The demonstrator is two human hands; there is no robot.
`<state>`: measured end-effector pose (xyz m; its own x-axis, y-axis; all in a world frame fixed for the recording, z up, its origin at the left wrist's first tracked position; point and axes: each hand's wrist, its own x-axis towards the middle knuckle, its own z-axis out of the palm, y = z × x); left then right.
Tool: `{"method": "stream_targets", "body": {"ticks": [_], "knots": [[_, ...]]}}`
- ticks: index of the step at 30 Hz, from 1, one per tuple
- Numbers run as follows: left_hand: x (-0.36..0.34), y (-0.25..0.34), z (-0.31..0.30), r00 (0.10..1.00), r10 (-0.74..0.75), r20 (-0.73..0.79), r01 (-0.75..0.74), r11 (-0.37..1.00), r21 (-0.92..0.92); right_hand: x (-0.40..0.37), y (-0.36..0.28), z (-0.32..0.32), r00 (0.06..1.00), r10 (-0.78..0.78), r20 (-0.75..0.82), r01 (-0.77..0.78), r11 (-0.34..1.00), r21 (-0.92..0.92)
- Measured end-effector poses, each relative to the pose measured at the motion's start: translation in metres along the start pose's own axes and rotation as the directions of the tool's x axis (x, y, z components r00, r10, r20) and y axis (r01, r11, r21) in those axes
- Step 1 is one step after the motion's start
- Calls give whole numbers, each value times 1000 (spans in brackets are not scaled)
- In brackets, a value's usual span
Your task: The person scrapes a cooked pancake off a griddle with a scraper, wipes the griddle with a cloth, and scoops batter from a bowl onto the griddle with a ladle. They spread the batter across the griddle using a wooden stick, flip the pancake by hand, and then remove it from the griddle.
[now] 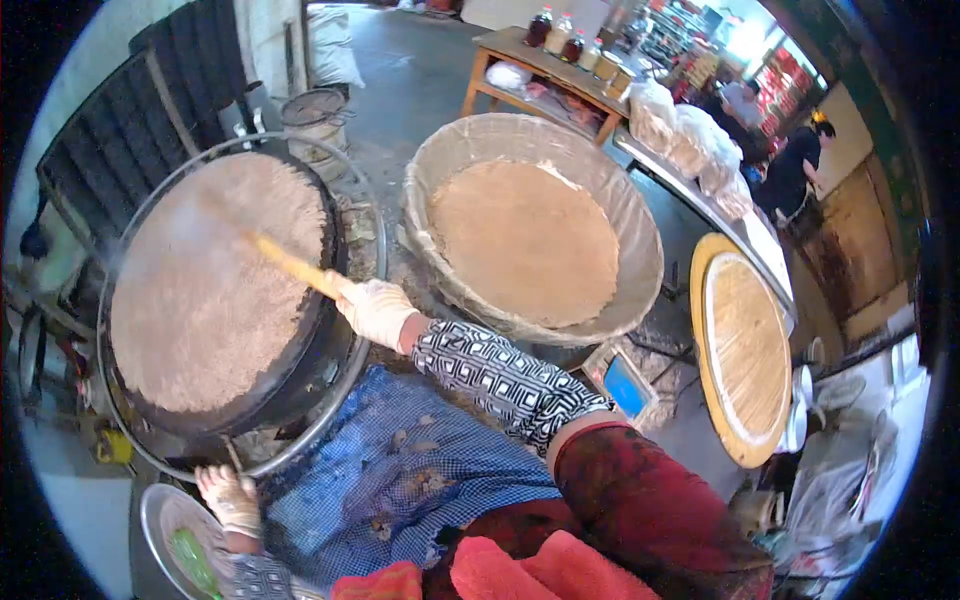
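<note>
A white work glove covers my right hand (pixel 375 310), which is closed around a pale wooden stick (pixel 290 265). The stick reaches out over a wide black pan (pixel 325 310) filled with light brown meal (pixel 215 320). Steam blurs its far end. Down at the lower left, my left hand (pixel 230 500), also gloved with bare fingertips, has its fingers stretched out and apart. It is just below the metal ring (pixel 280 462) around the pan, beside a metal basin (pixel 152 510) with something green (pixel 192 560) in it.
Right of the pan stands a big cloth-lined basket (pixel 640 270) of brown meal (pixel 525 245). A round wooden lid (pixel 708 330) leans farther right. Bottles (pixel 555 35) line a wooden table (pixel 500 45) at the back. A person (pixel 795 170) in dark clothes is at the far right.
</note>
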<state>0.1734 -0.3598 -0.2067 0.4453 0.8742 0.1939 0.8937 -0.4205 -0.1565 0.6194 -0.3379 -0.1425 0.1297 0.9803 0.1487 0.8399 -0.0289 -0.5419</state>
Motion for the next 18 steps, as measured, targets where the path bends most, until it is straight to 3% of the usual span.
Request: {"method": "stream_targets", "body": {"ticks": [1,2,3,4,5,6,8,9,10,11,12,14,15,16,18], "knots": [[-5,14,-6,998,-49,32,49,999,0,-3,0,2,988,95,-119,-84,993,87],[-12,33,-20,992,-106,72,107,994,3,-12,-7,-6,976,164,-146,-90,905,415],[31,79,3,992,-94,81,99,993,-56,8,40,8,932,362,29,-306,739,600],[32,103,-21,990,-119,71,126,987,-104,-6,18,1,853,466,235,-477,515,713],[35,126,-30,994,-85,63,87,996,-34,-21,0,10,905,345,247,-404,522,751],[39,153,-31,982,-103,-156,90,992,-86,-39,-16,22,843,325,428,-537,538,650],[47,191,-39,991,-129,43,134,975,-180,-59,-54,41,793,62,606,-573,414,707],[53,205,-48,994,7,-107,-42,944,-329,-68,-63,46,824,-61,563,-496,403,769],[28,206,-23,948,100,-304,-204,920,-334,-79,-69,49,843,-174,509,-423,370,827],[11,215,-40,984,19,-175,-110,842,-528,-90,-75,26,769,-152,621,-528,398,750],[8,215,-61,919,36,-393,-300,712,-635,-98,-66,-1,702,-118,703,-598,438,671],[-12,198,-75,871,137,-471,-402,751,-524,-140,-34,-12,865,-197,462,-228,665,711],[-14,193,-82,903,62,-425,-286,825,-488,-166,-16,-19,881,-230,413,-150,692,707],[11,188,-112,964,29,-264,-167,838,-519,-192,-1,-28,890,-266,370,-74,717,693],[46,176,-100,938,96,-332,-217,912,-349,-237,9,-49,866,-80,494,-257,775,577]]}}
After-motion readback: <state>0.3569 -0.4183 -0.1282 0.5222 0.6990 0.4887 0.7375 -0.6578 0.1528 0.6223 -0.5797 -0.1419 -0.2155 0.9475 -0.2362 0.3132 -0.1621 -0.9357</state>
